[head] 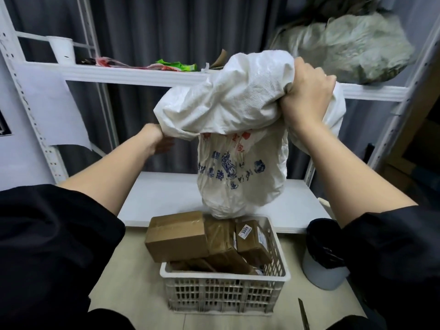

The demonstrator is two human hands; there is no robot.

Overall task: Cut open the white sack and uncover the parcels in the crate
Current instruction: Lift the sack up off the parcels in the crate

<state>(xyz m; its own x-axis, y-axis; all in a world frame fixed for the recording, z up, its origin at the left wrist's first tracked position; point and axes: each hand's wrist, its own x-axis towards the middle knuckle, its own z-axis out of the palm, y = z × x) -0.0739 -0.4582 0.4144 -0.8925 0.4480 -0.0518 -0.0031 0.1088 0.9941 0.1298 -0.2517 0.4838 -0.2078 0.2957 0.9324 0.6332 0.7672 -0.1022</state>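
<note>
With the right hand (307, 96) fisted on the bunched white sack (238, 129) and the left hand (157, 139) pinching its lower fold, a straight upward lift looked best, clearing the parcels (207, 239) in the crate (226, 294) beneath.

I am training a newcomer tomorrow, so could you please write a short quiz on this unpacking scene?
1. True or false: the white sack rests flat inside the crate.
2. Which hand bunches the sack's top: left hand or right hand?
3. What number shows on a parcel label?

Key: 1. False, it is lifted above the parcels. 2. Right. 3. 3005.
</note>
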